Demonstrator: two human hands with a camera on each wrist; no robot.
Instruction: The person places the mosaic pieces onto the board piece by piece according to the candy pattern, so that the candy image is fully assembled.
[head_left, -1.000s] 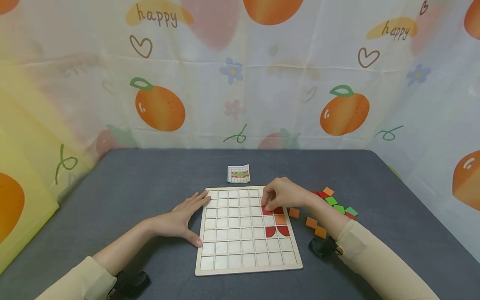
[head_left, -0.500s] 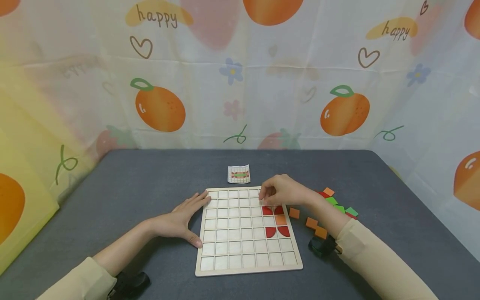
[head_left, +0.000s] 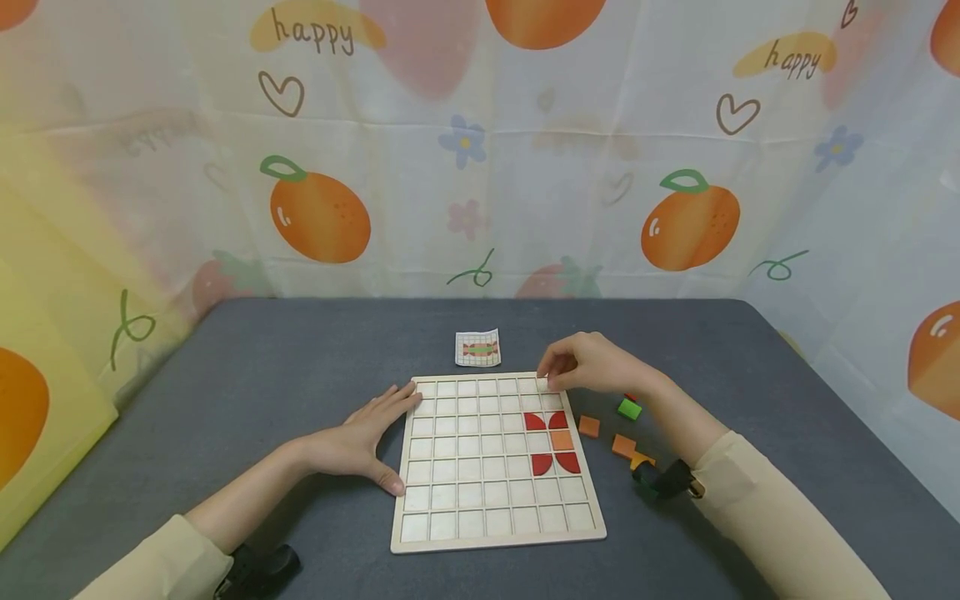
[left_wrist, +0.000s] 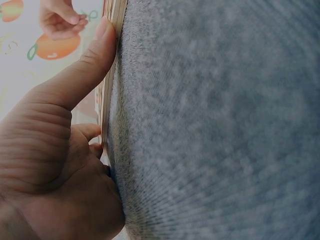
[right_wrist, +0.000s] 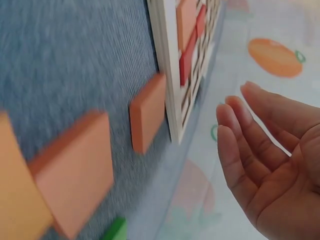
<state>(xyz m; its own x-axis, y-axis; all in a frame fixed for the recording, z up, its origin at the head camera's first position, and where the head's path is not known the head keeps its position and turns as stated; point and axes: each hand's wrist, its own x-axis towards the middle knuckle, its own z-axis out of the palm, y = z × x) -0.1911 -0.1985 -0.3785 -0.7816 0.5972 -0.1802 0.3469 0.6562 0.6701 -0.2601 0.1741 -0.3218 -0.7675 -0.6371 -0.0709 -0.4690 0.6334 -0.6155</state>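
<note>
My left hand (head_left: 356,442) lies with fingers spread against the left edge of a wooden grid board (head_left: 470,496). In the left wrist view its thumb (left_wrist: 92,62) rests on the board's edge. Over the far right corner of the board hovers my right hand (head_left: 588,362). Its fingers bend loosely with nothing between them, as the right wrist view shows. Several red curved tiles, such as one at the upper right (head_left: 558,420) and one lower down (head_left: 542,464), sit in the cells at the right side. Between them is an orange square tile (head_left: 561,440).
Right of the board lie loose orange tiles (head_left: 589,427) and a green tile (head_left: 629,409); the right forearm hides others. A small printed card (head_left: 477,348) with a coloured grid pattern lies behind the board. A fruit-patterned cloth (head_left: 465,217) hangs behind the table.
My right hand has let go of a red curved tile, now in its cell, and has lifted away toward the board's far right corner. My left hand stays in place.
</note>
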